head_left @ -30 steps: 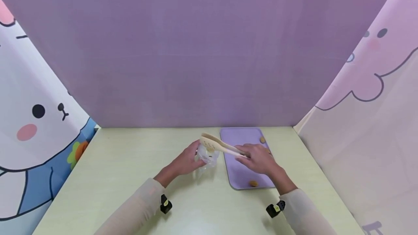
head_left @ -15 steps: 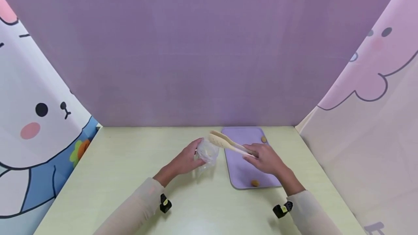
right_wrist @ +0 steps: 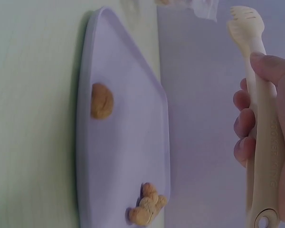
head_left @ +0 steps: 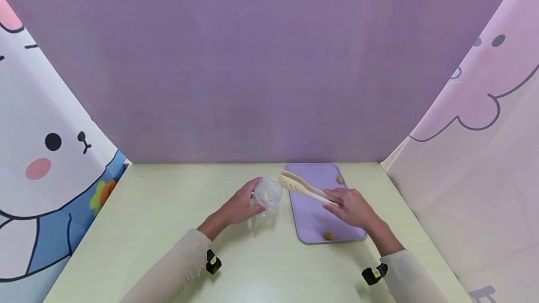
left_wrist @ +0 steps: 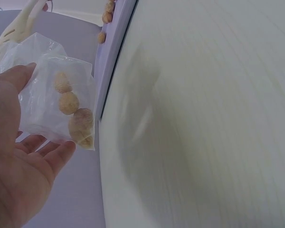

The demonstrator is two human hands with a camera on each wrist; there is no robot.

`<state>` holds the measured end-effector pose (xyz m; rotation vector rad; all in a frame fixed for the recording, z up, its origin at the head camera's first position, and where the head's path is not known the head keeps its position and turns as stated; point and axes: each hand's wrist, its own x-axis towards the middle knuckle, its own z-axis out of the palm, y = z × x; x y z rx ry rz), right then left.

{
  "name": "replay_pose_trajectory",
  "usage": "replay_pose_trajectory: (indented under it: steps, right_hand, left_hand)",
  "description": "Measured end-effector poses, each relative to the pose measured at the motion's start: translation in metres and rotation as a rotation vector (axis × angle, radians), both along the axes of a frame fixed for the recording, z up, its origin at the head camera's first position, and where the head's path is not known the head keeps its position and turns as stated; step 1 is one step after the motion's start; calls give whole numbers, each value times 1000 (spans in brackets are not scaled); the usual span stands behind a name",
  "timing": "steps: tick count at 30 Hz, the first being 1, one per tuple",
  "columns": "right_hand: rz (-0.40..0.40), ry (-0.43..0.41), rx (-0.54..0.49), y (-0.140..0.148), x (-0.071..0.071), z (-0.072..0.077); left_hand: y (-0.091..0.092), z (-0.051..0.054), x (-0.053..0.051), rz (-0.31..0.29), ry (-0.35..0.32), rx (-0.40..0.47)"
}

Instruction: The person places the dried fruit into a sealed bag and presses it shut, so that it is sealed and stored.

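Note:
My left hand (head_left: pixel 241 204) grips a clear plastic bag (head_left: pixel 268 194) above the table, thumb on one side and fingers on the other. In the left wrist view, several round, tan, walnut-like pieces (left_wrist: pixel 69 103) lie inside the bag. My right hand (head_left: pixel 351 205) holds cream tongs (head_left: pixel 301 188) with slotted heads, fingers wrapped round the handles. The tong heads point toward the bag, apart from it, with nothing seen between them. Beneath the right hand lies a purple tray (head_left: pixel 305 216). One walnut-like piece (right_wrist: pixel 102 101) sits by its near edge; a cluster of several (right_wrist: pixel 147 206) lies farther along.
Pale wood-grain table (head_left: pixel 168 237) runs under both arms. A purple backdrop (head_left: pixel 252 69) rises at its far edge, and printed cartoon curtains (head_left: pixel 54 176) flank the sides. Each wrist carries a small black camera (head_left: pixel 375 273).
My right hand has drawn the tongs rightward, away from the bag's mouth and over the tray. The left hand keeps the bag in nearly the same place.

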<state>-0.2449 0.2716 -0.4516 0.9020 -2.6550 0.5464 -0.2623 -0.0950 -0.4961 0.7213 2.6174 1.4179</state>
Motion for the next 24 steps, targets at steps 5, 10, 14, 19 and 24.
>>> replay_pose_trajectory:
  steps: [5, 10, 14, 19, 24]
  right_hand:
    - [2, 25, 9, 10, 4, -4]
    - [30, 57, 26, 21, 5, -7]
    - [35, 40, 26, 31, 8, -8]
    - [59, 28, 35, 45, 13, -10]
    - [64, 38, 56, 55, 17, -11]
  left_hand:
    - [-1, -1, 0, -1, -4, -11]
    - [-2, -1, 1, 7, -13, -10]
    - [-2, -1, 1, 7, -12, 0]
    - [-3, -1, 2, 12, -15, -15]
    - [-3, 0, 2, 10, -15, -11]
